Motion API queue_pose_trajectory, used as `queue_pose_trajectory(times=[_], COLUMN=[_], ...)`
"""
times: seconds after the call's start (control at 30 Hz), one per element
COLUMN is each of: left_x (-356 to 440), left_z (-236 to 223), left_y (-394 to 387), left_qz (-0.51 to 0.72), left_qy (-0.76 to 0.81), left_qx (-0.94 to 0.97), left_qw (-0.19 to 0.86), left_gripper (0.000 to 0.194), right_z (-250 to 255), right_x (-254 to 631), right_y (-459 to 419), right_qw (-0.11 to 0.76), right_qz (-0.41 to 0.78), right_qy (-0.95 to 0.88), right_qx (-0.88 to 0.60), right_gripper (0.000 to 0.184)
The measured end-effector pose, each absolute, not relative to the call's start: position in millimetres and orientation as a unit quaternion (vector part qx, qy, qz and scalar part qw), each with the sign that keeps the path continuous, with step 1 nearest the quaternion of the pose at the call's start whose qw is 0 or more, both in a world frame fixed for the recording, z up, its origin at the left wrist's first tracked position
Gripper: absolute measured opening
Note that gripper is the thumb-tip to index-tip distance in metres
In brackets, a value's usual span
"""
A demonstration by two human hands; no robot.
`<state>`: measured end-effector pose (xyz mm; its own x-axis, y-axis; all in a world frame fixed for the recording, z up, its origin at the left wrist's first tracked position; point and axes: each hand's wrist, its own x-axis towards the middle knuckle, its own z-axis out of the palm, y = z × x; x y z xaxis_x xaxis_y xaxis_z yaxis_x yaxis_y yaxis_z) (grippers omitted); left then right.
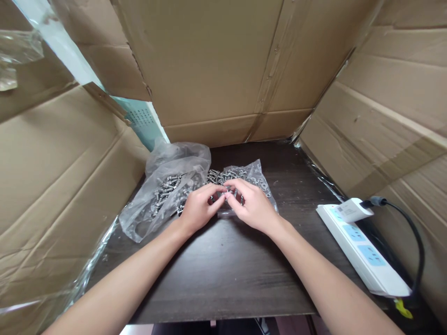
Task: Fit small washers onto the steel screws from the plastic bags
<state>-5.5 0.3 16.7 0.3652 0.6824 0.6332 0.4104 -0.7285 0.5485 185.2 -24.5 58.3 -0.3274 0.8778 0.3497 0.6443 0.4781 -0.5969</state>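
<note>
My left hand [199,205] and my right hand [250,203] meet fingertip to fingertip over a dark wooden table [226,270]. Both are curled into a pinch around a small metal part, too small to name for sure. Under and behind them lies a clear plastic bag [164,186] with a heap of small metal screws [171,184] spilling out. A second, smaller clear bag [256,174] with more metal bits lies under my right hand.
Cardboard walls enclose the table: left [59,186], back [216,70] and right [384,107]. A white power strip [363,253] with a white plug and black cable [412,228] lies at the right edge. Clear plastic film runs along the left edge.
</note>
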Motion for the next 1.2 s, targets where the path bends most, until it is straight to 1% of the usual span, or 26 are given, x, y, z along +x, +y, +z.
queue_pose_trajectory(times=[0.4,0.5,0.67,0.77,0.97,1.2], left_x=[-5.3,-5.3,-4.2,-3.7,-4.7,-5.1], left_z=[19.0,20.7,22.2,22.1,21.0,20.4], left_y=[-1.5,-1.9,-2.0,-2.0,-1.4,-1.1], left_qz=[0.472,0.473,0.479,0.479,0.469,0.468], left_qy=[0.325,0.326,0.327,0.331,0.33,0.323], left_qx=[0.803,0.803,0.8,0.798,0.806,0.811], left_qw=[0.161,0.16,0.155,0.154,0.146,0.14], left_gripper=[0.011,0.013,0.013,0.012,0.013,0.014], right_z=[57.9,57.1,55.2,55.0,58.3,62.0], right_x=[186.3,185.2,182.9,182.2,182.9,184.5], right_y=[-24.1,-22.7,-20.0,-19.2,-19.4,-20.1], right_qw=[0.332,0.358,0.421,0.439,0.444,0.436], right_qz=[0.204,0.227,0.3,0.341,0.402,0.423], right_qy=[-0.782,-0.762,-0.696,-0.66,-0.622,-0.618], right_qx=[-0.486,-0.49,-0.499,-0.505,-0.505,-0.499], right_gripper=[0.021,0.021,0.013,0.017,0.034,0.036])
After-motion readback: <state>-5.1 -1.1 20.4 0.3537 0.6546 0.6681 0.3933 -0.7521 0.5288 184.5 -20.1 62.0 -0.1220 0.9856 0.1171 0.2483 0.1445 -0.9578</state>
